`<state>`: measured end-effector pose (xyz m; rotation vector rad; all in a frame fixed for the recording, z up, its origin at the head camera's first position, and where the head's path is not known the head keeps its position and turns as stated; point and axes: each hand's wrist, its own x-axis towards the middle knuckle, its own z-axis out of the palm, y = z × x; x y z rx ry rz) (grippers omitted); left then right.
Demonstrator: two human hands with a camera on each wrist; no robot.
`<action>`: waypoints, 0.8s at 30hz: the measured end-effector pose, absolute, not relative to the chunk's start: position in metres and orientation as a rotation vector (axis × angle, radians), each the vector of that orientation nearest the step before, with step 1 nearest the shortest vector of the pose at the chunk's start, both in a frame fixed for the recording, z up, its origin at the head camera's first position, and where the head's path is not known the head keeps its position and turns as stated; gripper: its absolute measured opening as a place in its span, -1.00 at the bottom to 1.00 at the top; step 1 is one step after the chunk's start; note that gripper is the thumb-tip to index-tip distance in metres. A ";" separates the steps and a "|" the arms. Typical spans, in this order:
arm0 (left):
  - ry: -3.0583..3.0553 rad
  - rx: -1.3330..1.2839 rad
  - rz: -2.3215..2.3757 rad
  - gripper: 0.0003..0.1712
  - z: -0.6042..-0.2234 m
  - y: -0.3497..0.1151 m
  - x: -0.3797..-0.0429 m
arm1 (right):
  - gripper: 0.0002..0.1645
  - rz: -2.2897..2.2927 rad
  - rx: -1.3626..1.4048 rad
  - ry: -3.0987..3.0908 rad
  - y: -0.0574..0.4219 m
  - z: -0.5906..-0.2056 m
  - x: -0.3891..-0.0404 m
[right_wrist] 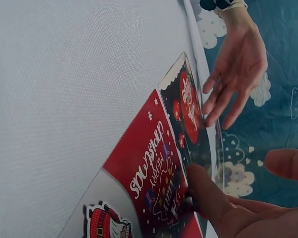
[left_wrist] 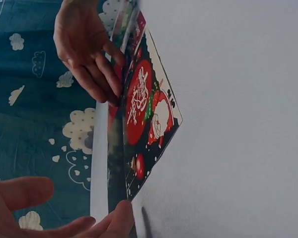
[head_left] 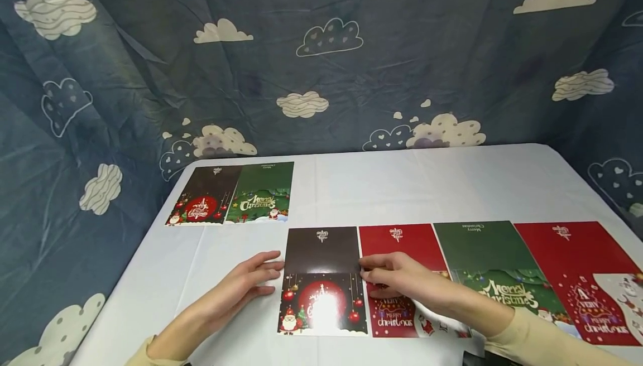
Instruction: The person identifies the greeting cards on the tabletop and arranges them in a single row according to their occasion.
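Note:
A black Christmas card [head_left: 321,254], opened flat, lies near the middle of the white table, with Santa and red baubles on its lower half. Beside its left edge my left hand [head_left: 251,279] is spread with relaxed fingers, fingertips right at the edge and nothing held. My right hand [head_left: 402,278] reaches over a red Christmas card [head_left: 394,321], its fingertips at the seam where the red and black cards meet. The right forearm and hand hide part of the red card. In the right wrist view, the right thumb [right_wrist: 206,191] overlaps that seam.
Right of these, a green card [head_left: 482,249] and another red card [head_left: 562,251] continue the row. At the back left lie a smaller-looking black card [head_left: 211,182] and green card [head_left: 266,179], side by side. A cloud-print curtain [head_left: 331,76] surrounds the table [head_left: 402,187].

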<state>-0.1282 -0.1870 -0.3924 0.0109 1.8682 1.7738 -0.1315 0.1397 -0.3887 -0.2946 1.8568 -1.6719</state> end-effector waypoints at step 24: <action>1.935 -0.096 1.880 -0.37 -0.418 -0.174 -0.148 | -0.38 -1.649 -0.302 1.954 0.140 -0.395 -0.132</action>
